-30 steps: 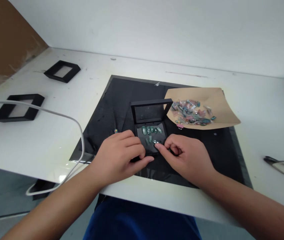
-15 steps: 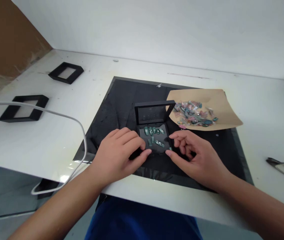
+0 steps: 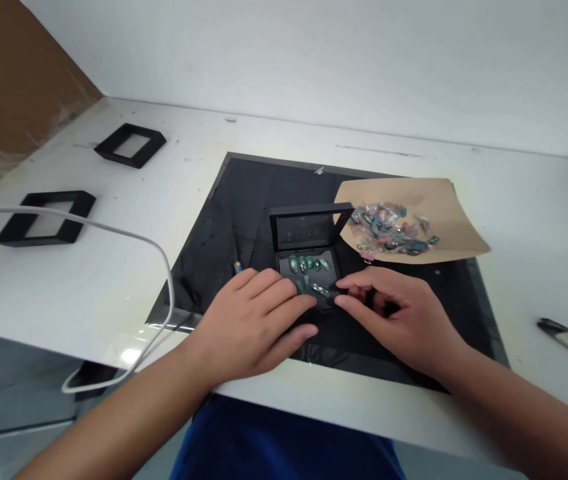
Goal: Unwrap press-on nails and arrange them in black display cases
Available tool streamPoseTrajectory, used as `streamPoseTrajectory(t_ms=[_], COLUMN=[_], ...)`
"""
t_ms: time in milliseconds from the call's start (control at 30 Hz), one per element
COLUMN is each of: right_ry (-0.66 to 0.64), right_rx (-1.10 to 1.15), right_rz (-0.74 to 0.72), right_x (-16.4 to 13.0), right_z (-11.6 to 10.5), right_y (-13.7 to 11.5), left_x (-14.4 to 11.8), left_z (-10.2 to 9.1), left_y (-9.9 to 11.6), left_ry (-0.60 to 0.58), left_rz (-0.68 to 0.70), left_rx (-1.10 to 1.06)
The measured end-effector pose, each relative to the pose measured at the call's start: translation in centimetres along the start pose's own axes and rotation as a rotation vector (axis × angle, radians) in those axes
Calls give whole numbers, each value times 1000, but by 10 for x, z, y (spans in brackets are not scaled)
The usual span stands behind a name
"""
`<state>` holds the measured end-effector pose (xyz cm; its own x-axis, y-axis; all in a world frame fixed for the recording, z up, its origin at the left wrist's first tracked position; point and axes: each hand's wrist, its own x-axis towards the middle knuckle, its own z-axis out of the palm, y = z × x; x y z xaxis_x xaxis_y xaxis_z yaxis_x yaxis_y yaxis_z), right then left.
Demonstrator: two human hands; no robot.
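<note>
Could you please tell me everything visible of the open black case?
The squarish black case, seemingly plastic, lies open on a black sheet, windowed lid raised. On its dark grey insert, five glossy green oval pieces form the far row; more lie nearer. The left hand hides its near left corner; the right hand is at its right edge, contact unclear.

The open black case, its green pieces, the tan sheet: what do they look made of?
Open black case: probably hard plastic, matte; straight, rigid edges.
Green pieces: perhaps plastic, glossy; bright glints, though too small to be sure.
Tan sheet: likely paper, dull; thin, curved edge.
</note>
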<state>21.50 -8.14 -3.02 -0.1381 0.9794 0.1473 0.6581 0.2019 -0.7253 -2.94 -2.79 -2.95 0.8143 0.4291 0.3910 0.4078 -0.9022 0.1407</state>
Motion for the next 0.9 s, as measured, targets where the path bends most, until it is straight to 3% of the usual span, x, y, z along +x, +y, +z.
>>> streamPoseTrajectory(t_ms=[133,267,567,900], right_ry=[27,133,82,20], right_rx=[-112,-150,-199,-268], right_rz=[-172,-244,-86,71], right_x=[1,4,9,10], right_z=[6,17,22,20], right_y=[1,2,-2,-17], left_x=[-1,-1,-1,0], left_z=[-1,-1,-1,4], left_y=[-2,-3,0,7], left_ry=[23,20,46,5], left_rz=[10,-26,64,62], left_rx=[35,43,29,-27])
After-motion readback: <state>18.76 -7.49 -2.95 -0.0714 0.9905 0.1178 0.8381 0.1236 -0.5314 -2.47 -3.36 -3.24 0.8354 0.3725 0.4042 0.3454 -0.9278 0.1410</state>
